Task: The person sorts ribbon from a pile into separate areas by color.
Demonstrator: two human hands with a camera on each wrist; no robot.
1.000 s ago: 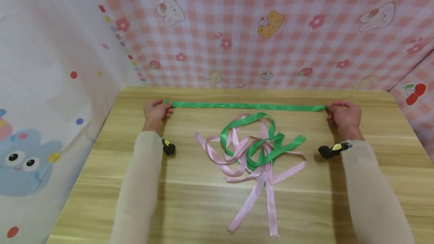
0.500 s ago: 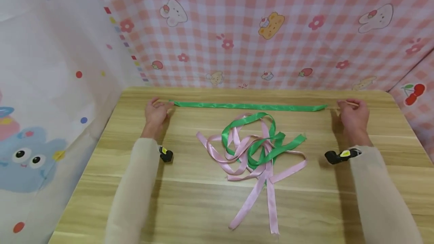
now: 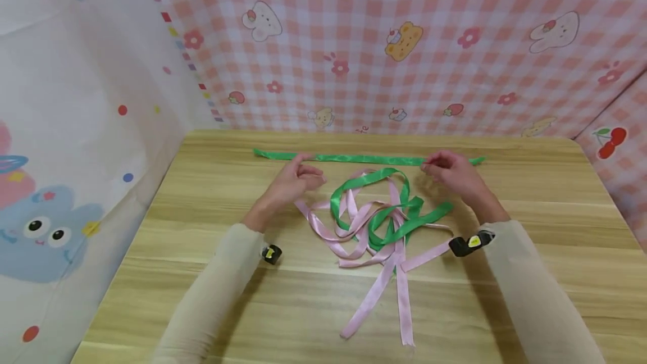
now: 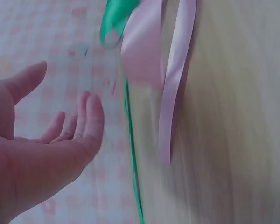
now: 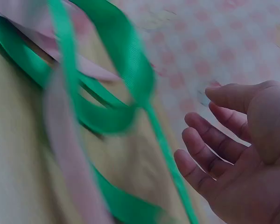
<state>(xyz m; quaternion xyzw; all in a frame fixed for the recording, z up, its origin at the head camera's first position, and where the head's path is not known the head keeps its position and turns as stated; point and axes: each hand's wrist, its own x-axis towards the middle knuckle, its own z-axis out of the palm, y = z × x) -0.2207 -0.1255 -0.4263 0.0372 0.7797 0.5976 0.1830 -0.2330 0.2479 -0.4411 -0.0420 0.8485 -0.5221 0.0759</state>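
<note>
A green ribbon [image 3: 364, 159] lies stretched straight across the back of the table. In front of it sits a loose tangle of pink ribbons [image 3: 374, 291] and a green ribbon [image 3: 345, 191]. My left hand [image 3: 290, 184] hovers at the tangle's left, its fingers loosely bent and holding nothing; the left wrist view shows the same hand [image 4: 51, 144] with thumb and fingers apart. My right hand [image 3: 455, 173] is above the tangle's right side, in front of the straight ribbon's right part. In the right wrist view that hand [image 5: 242, 149] has relaxed fingers with nothing between them.
The wooden table [image 3: 177, 274] reaches back to a pink checked cloth [image 3: 349, 27] hung behind it. A white printed cloth [image 3: 86, 89] hangs at the left. Each sleeve carries a small black wrist camera [image 3: 271, 254].
Both hands have let go of the straight green ribbon's ends and moved inward toward the tangle. The straight ribbon stays lying in place, and the tangle looks unchanged.
</note>
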